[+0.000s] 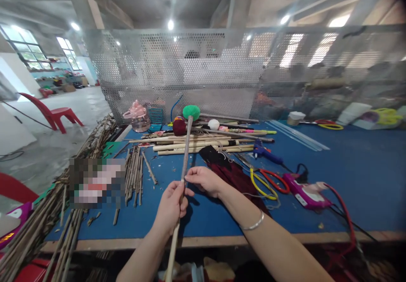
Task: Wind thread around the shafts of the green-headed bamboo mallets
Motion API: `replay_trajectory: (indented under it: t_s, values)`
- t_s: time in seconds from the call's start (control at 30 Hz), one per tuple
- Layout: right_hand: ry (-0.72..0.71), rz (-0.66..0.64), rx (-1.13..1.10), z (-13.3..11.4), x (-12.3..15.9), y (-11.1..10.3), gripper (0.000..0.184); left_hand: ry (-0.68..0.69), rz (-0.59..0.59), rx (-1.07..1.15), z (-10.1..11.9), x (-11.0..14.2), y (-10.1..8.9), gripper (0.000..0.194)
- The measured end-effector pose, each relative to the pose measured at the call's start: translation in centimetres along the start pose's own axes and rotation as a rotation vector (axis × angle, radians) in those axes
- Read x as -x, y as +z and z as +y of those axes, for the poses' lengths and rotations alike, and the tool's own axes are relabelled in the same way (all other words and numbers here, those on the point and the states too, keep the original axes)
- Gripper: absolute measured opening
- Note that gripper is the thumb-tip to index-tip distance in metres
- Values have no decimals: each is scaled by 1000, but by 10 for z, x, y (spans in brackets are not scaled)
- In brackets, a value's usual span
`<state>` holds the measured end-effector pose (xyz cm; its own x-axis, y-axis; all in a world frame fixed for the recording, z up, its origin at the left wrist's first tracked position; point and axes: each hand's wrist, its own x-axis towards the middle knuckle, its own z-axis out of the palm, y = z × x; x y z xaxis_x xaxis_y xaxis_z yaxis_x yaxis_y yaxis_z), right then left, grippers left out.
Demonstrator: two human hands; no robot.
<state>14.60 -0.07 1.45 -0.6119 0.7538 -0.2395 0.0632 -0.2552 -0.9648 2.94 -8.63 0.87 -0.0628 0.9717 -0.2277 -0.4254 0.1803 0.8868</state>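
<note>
My left hand (pixel 173 201) is wrapped round a long wooden stick (pixel 174 242) whose lower end drops below the table edge. Grey fabric or wrapping (pixel 187 151) covers the stick's upper part, and a fuzzy green ball (pixel 191 112) tops it. Beside the left hand, my right hand (pixel 203 180) pinches at the stick where the grey covering ends; whether a thread is between its fingertips is too small to tell. Behind the stick lie several pale wooden rods (pixel 171 149), a dark red ball of yarn (pixel 179 126) and a white ball (pixel 213 124).
Scissors (pixel 263 182) with yellow and red handles lie right of my hands, by dark red cloth (pixel 226 172). Farther right are a blue glue gun (pixel 267 152) and a purple power strip (pixel 306 193). Bundled twigs (pixel 41 227) line the left edge. A perforated screen (pixel 177 70) stands behind.
</note>
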Motion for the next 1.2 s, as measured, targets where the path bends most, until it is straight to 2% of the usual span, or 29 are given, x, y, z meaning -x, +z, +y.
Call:
replay_trajectory:
  t_s: [0.17, 0.27, 0.33, 0.43, 0.53, 0.6, 0.67, 0.73, 0.8, 0.87, 0.93, 1.03, 1.1, 1.2]
  values:
    - [58, -127, -117, 1, 0, -4, 31, -75, -45, 36, 0, -2, -3, 37]
    - [55, -143, -124, 1, 0, -3, 28, -114, -59, -57, -3, -2, -5, 41]
    - [44, -83, -76, 0, 0, -1, 24, -59, 5, -207, -6, -2, -6, 43]
    - [39, -4, 0, 0, -1, 1, 23, 104, 136, -466, -8, -1, -8, 41]
    - [11, -1, 22, -1, -1, 0, 27, 113, 120, -590, -1, 1, -9, 36]
    - [-15, -31, -5, -1, 0, -2, 29, 20, 56, -525, 4, 1, -7, 37]
    - [-16, -86, -53, -1, 0, -3, 30, -69, -3, -368, 8, 2, -5, 40]
    - [-13, -135, -80, 0, -1, -4, 31, -115, -55, -237, 7, 3, -3, 42]
    - [-32, -138, -60, 2, -2, -5, 31, -117, -80, -253, 4, 3, -3, 43]
    - [-61, -97, -21, 5, -3, -6, 31, -38, -44, -420, 3, 2, -4, 44]
    - [-67, -48, 13, 5, -4, -8, 32, 117, 52, -618, 8, -1, -4, 46]
    - [-46, 4, 38, 3, -4, -9, 32, 366, 181, -760, 29, -16, 1, 53]
    - [-5, 32, 91, -1, -4, -9, 30, 488, 210, -780, 47, -35, 5, 49]
    - [48, 66, 247, -5, -6, -8, 27, 482, 202, -866, 63, -70, 7, 35]
